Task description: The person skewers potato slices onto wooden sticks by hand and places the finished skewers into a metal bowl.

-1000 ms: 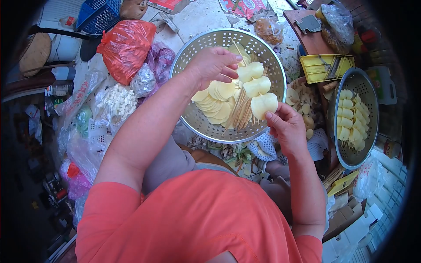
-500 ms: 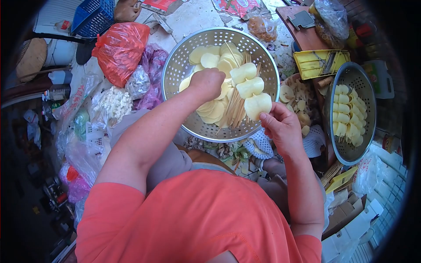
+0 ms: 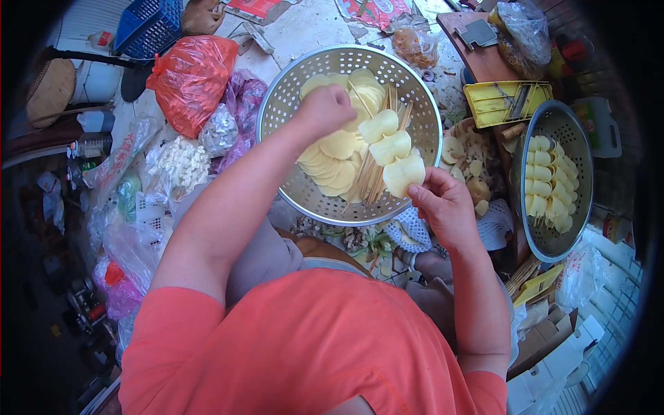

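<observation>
A large perforated metal colander [image 3: 349,214] holds thin pale-yellow slices [image 3: 335,173] and a bundle of thin wooden sticks [image 3: 366,181]. My right hand [image 3: 443,203] pinches the near end of a skewer threaded with three folded slices [image 3: 391,146], which slants over the colander. My left hand [image 3: 325,109] is above the slices on the colander's left side, its fingers curled and partly blurred. The far tip of the skewer points up beside it. Whether anything is between the left fingers is hidden.
At the right, a second colander [image 3: 586,207] holds filled skewers [image 3: 550,181]. A yellow slicer [image 3: 505,102] lies beyond it on a board. A red bag [image 3: 194,83], white pieces in plastic [image 3: 178,162] and a blue basket [image 3: 147,28] are at the left.
My left hand has lifted slightly up and to the left, away from the slices. The skewer in my right hand has shifted a little left and down.
</observation>
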`<state>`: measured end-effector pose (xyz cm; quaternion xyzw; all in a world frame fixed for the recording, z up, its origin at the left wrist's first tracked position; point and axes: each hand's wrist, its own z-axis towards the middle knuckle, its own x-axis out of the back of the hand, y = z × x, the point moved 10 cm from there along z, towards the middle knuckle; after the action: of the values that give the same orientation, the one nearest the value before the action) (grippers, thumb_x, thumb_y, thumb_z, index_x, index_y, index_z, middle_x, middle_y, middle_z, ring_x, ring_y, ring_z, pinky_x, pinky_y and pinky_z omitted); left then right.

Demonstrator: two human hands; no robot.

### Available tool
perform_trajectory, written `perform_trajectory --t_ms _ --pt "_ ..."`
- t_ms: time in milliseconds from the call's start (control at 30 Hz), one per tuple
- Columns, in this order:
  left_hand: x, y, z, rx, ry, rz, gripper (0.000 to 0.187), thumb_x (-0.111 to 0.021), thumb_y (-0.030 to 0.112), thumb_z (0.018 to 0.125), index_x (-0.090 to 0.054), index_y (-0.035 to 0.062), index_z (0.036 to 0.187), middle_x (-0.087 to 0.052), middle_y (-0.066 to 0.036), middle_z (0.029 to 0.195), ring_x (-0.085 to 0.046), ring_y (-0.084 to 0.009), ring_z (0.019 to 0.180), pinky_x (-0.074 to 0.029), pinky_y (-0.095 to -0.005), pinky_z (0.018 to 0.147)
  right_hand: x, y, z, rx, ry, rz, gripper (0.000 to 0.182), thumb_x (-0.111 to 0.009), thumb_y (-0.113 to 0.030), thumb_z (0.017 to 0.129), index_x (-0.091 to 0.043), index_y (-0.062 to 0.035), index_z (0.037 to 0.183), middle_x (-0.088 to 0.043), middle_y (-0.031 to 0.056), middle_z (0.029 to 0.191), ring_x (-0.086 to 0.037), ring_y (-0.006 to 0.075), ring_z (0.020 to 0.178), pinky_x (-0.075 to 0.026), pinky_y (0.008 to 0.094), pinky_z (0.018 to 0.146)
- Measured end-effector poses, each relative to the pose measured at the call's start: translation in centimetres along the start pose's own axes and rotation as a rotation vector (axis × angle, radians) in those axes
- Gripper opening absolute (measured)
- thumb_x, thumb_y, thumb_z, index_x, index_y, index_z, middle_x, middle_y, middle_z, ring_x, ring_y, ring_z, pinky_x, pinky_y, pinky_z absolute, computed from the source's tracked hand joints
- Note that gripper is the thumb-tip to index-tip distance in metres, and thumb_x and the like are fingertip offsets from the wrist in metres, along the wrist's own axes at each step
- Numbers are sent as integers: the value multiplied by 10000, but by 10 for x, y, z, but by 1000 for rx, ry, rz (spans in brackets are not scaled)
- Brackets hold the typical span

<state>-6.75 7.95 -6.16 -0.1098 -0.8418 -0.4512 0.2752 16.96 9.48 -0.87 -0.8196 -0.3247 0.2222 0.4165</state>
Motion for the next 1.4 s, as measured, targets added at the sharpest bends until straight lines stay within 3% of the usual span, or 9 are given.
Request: perform_trajectory --t_ms 33,100,200,567,667,1033,1133,1233,1400 --pt "9 2 2 -1 2 2 158 -577 52 742 -584 54 901 -596 -84 948 -605 -220 850 -510 -398 691 -2 1 0 -16 -25 -17 88 -613 -70 849 -612 -37 931 -539 -50 667 -438 20 549 -369 180 490" --pt "32 -11 -3 200 177 -966 178 -575 49 762 -556 38 939 -584 -82 949 -592 -215 833 -522 -419 721 -5 -2 -3 -20 -27 -21 85 -614 -70 849 -611 -39 927 -536 -51 664 -437 20 547 -369 179 489" --pt "48 -4 -3 97 208 -1117 268 -579 58 810 -505 35 1067 -587 -100 991 -601 -230 865 -533 -403 719 -7 -5 -4 -28 -32 -27 84 -617 -71 847 -612 -41 925 -536 -51 661 -438 19 546 -369 179 488" --pt "67 3 -9 34 261 -1021 229 -594 97 847 -535 26 1056 -612 -84 980 -619 -194 871 -539 -367 753 -7 -3 -2 -71 -51 -11 91 -627 -75 838 -621 -44 922 -550 -46 667 -442 22 541 -371 183 483" --pt "68 13 -11 -22 213 -891 166 -607 85 829 -579 3 970 -617 -108 953 -620 -218 825 -549 -377 711 -1 2 1 -62 -19 -56 90 -628 -76 837 -625 -45 922 -553 -46 671 -438 23 541 -368 185 480" --pt "46 10 -16 116 87 -1153 222 -613 138 847 -571 13 1025 -631 -97 974 -638 -205 850 -546 -357 748 -8 0 0 35 3 -87 129 -618 -39 838 -617 -23 965 -558 -42 693 -433 23 555 -364 190 485" --pt "38 5 -9 121 41 -1139 253 -631 93 823 -547 -48 1015 -621 -164 951 -647 -274 830 -562 -394 723 -10 -1 -2 48 30 -112 143 -616 -38 841 -616 -19 983 -559 -38 700 -435 27 556 -366 190 487" --pt "18 13 -17 161 -38 -936 224 -650 155 833 -572 -17 954 -640 -135 917 -659 -241 801 -560 -363 721 -9 -1 2 61 58 -59 143 -618 -40 840 -617 -18 981 -556 -38 695 -439 29 556 -367 188 487" --pt "11 23 -23 158 -71 -910 248 -659 184 831 -575 -23 939 -638 -139 902 -661 -249 782 -561 -351 703 -5 0 5 45 66 -43 139 -620 -43 838 -620 -22 976 -553 -41 693 -439 28 555 -369 187 486"
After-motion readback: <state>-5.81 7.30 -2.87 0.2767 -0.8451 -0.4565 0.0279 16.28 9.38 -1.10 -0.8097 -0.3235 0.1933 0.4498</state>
